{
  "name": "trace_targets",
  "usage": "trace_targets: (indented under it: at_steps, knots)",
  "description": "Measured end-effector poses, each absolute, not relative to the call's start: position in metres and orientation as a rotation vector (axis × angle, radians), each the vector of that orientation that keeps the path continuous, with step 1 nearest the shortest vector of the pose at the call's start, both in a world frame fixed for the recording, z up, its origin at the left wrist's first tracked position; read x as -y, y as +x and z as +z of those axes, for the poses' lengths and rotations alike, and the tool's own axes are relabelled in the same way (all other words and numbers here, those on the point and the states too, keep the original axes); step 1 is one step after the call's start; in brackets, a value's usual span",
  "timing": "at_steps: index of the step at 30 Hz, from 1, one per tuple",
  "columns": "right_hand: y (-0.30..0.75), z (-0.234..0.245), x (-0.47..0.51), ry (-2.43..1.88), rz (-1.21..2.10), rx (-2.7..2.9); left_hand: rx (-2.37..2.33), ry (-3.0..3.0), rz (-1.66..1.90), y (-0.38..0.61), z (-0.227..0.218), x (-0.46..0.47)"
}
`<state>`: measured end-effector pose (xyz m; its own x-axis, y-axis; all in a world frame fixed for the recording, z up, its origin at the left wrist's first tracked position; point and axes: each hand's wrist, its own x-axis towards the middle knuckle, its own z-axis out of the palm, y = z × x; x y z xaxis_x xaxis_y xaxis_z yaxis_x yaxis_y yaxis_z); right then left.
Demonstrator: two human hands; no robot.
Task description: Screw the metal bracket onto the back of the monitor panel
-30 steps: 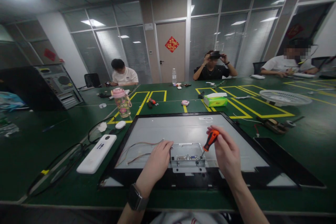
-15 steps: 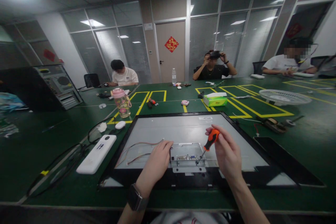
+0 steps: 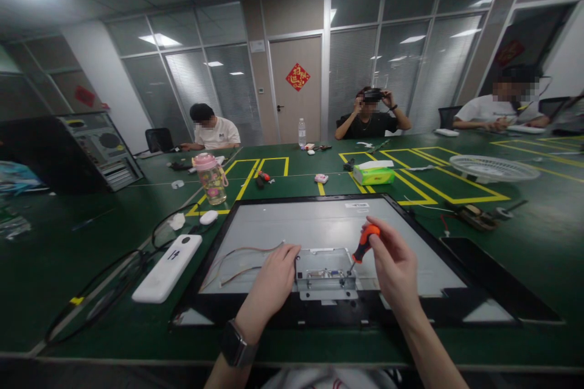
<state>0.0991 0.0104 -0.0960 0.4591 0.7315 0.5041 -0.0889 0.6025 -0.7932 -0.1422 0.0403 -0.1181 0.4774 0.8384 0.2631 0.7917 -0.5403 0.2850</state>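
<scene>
My right hand (image 3: 396,261) is closed on an orange and black screwdriver (image 3: 365,244). The tool leans, with its tip low at the right part of a metal bracket (image 3: 325,260); whether it sits in a screw is too small to tell. Connector ports show in that bracket, which lies on the back of a flat display panel (image 3: 283,219). My left hand (image 3: 272,276) rests with stretched fingers at the bracket's left edge, its thumb hidden. Thin loose wires (image 3: 241,250) lie on the panel beside my left fingers.
A white power bank (image 3: 168,268) and black cables (image 3: 103,285) lie left of the panel. A pink-lidded bottle (image 3: 210,179) and a green tissue pack (image 3: 374,175) stand beyond it. At right is a dark flat panel (image 3: 499,279). Several people sit across the table.
The screwdriver's tip has shifted slightly right and away from me along the bracket, and the tool stands a little steeper. My left hand has stayed in place.
</scene>
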Motion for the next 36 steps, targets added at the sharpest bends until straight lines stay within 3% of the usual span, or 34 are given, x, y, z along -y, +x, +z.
trace_targets:
  at_steps: [27,36]
  knots:
    - [0.0977,-0.0935,-0.0102,-0.737,0.530,0.973,-1.440,2.571,0.518,-0.1417,-0.1110,-0.0372]
    - [0.0952,-0.0873,-0.0103,-0.600,0.785,0.970,-1.441,2.573,0.521,-0.1413,-0.1114,-0.0381]
